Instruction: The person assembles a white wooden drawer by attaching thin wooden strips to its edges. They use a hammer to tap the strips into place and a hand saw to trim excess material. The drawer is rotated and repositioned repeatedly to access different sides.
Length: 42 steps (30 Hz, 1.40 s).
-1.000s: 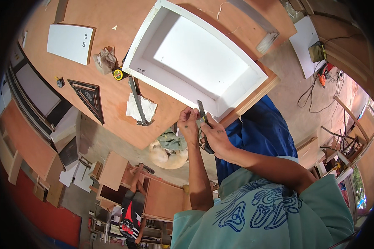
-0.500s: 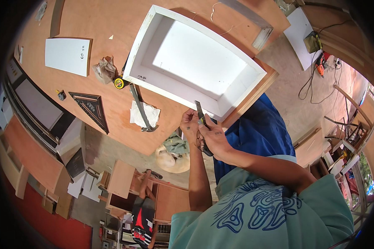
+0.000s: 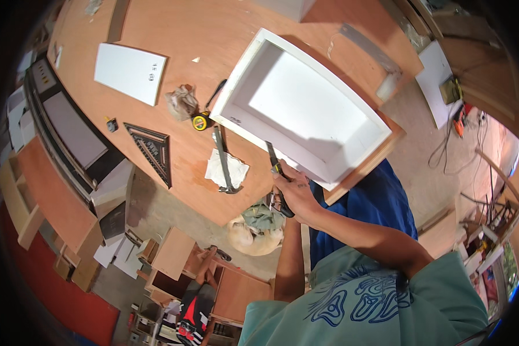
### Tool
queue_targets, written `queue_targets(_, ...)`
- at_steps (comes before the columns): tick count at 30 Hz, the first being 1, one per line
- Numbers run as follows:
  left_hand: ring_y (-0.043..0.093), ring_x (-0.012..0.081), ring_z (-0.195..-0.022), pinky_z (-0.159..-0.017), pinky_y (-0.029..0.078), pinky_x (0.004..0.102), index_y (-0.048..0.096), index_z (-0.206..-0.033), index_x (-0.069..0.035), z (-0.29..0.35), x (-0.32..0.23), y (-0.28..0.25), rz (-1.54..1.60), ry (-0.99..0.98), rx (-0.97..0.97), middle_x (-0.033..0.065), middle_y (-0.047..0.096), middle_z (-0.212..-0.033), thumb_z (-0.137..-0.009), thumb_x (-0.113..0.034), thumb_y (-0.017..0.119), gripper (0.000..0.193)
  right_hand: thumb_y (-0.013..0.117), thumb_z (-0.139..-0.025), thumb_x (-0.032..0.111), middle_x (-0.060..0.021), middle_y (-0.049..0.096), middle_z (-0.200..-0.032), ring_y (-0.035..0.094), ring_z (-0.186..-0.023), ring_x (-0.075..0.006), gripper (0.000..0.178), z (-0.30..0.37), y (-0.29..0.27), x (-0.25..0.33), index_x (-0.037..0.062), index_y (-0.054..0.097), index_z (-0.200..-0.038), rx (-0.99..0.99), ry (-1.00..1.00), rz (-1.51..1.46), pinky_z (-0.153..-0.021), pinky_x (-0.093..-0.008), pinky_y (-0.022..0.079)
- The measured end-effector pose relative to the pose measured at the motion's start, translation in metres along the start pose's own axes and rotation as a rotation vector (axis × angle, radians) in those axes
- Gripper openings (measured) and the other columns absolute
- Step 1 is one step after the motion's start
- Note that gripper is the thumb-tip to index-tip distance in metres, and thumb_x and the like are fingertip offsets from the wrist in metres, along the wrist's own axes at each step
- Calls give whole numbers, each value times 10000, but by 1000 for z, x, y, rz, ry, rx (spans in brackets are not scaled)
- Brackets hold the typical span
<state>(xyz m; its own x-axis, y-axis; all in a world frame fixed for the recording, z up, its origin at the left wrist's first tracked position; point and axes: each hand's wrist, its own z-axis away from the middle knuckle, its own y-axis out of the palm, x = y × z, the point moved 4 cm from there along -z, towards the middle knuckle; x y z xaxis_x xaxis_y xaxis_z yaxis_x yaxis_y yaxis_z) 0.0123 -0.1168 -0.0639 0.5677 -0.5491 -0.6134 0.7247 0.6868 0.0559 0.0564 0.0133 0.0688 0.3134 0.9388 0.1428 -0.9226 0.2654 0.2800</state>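
My right hand (image 3: pixel 294 189) is closed around the black and yellow handle of a knife-like tool (image 3: pixel 271 153), its dark flat blade pointing up beside the box. The white open-topped box (image 3: pixel 251 81) lies on the table just beyond that hand, close to the blade. My left forearm (image 3: pixel 290 259) rises from below, but its hand is mostly hidden behind the right hand, so its fingers do not show. A hammer (image 3: pixel 224 164) rests across a crumpled white cloth (image 3: pixel 239 171) to the left. Beside the box's left corner sits a yellow and black tape measure (image 3: pixel 201 121).
A white panel (image 3: pixel 130 72), a crumpled bag (image 3: pixel 181 102) and a dark triangular square (image 3: pixel 153 151) lie on the wooden table (image 3: pixel 173 23). Below its edge a pale dog (image 3: pixel 258 237) lies curled on the floor. Another person (image 3: pixel 195 311) is at the lower left.
The whole view has shifted, so the table and its things appear farther right and lower. My left hand, visible beside the tool before, has dropped behind my right hand, which still holds the tool.
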Motion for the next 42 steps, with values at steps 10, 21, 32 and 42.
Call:
queue_targets(10,570,295,-746,-651,480,418,546,-1192,49,-52,-155,67,-806,669,-397,140,538,-900,-887,-211,678,422,568,-982,118,0,531,-759,522,-610,-86,314,62,-97,133,23,516,-1276,-154,-732,326,-552,-227,456)
queue_targets(21,628,382,-844,-706,498,483,637,-1056,-6,-119,-219,52,-805,749,-593,190,599,-906,-874,-289,663,337,591,-837,35,-87,567,-818,573,-613,-191,555,-128,-235,320,41,509,-1385,-206,-1319,1355,-530,-325,482)
queue_targets(32,586,396,-853,-717,474,482,591,-1111,44,-28,-110,80,-762,555,-591,210,557,-938,-908,-214,610,329,648,-792,55,-279,583,-1195,480,-1210,-420,533,-163,-230,312,-43,533,-1304,-481,-1417,1551,-1037,-505,386)
queue_targets(42,593,407,-912,-772,500,473,536,-1240,47,17,-57,93,-823,598,-660,221,560,-1034,-887,-205,633,444,713,-788,266,-404,469,-1242,556,-1075,-501,735,-165,-333,294,-111,427,-1351,-890,-728,1454,-946,-538,459)
